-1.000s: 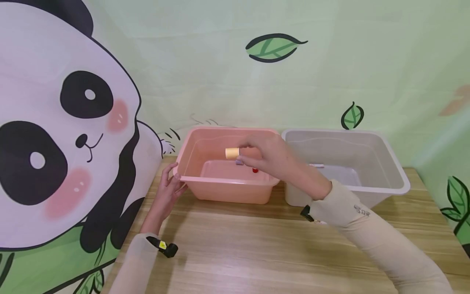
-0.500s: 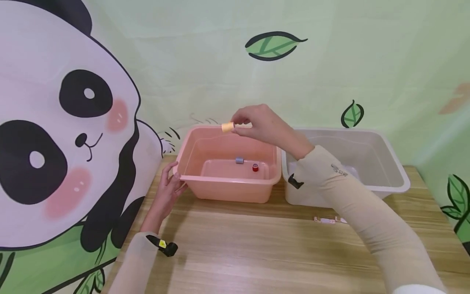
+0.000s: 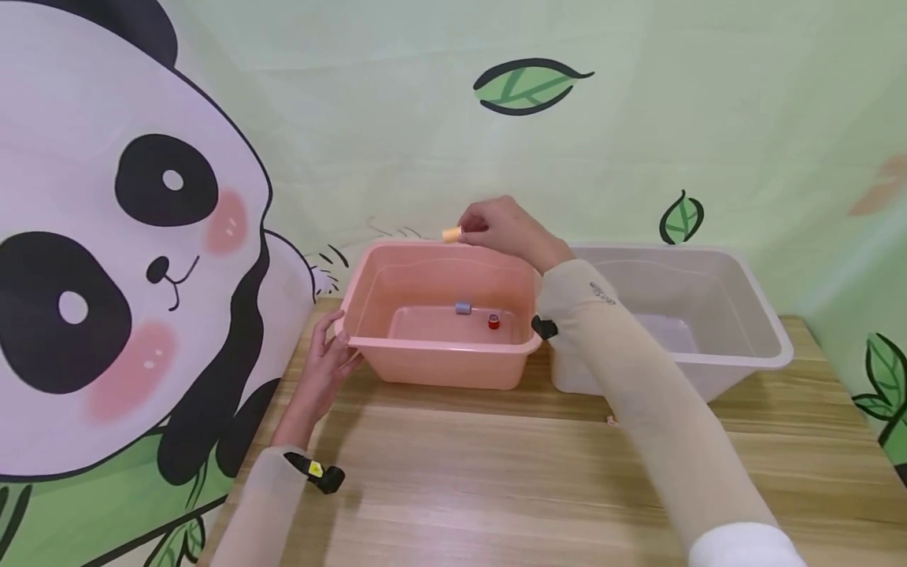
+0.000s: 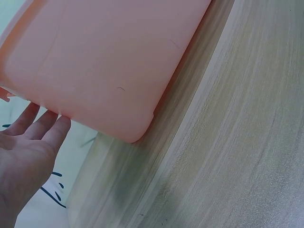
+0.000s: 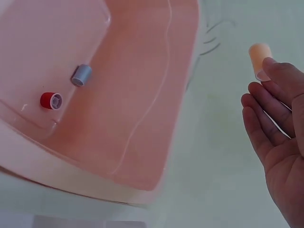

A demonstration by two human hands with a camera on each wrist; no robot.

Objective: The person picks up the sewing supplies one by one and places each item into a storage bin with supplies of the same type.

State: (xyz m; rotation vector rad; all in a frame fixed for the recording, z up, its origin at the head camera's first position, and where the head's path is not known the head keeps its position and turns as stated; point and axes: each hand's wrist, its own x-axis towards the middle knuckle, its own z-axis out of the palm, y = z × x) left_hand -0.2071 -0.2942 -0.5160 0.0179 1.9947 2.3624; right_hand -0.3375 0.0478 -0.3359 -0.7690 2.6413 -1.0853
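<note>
My right hand [image 3: 509,227] pinches a small yellow-orange cylindrical cap [image 3: 452,235] between thumb and fingertips, above the back rim of the pink bin [image 3: 453,368]. In the right wrist view the cap's open end faces the hand, and the other fingers stretch out loosely below it. On the bin's floor lie a grey-blue cap [image 5: 81,75], on its side, and a red cap [image 5: 51,100] with its ringed inside showing. My left hand [image 3: 324,368] rests at the bin's left front corner, fairly straight fingers [image 4: 58,130] touching the outer wall.
A grey bin [image 3: 737,315] stands just right of the pink one on the wooden table [image 3: 439,472]. A small pinkish printed strip [image 3: 612,421] shows partly beside my right sleeve. Behind rises a backdrop [image 3: 397,142] with a panda and leaves.
My right hand has lifted the yellow-orange cap up out of the pink bin toward its back rim, then slightly right. The grey-blue and red caps came into fuller view. My left hand stayed put.
</note>
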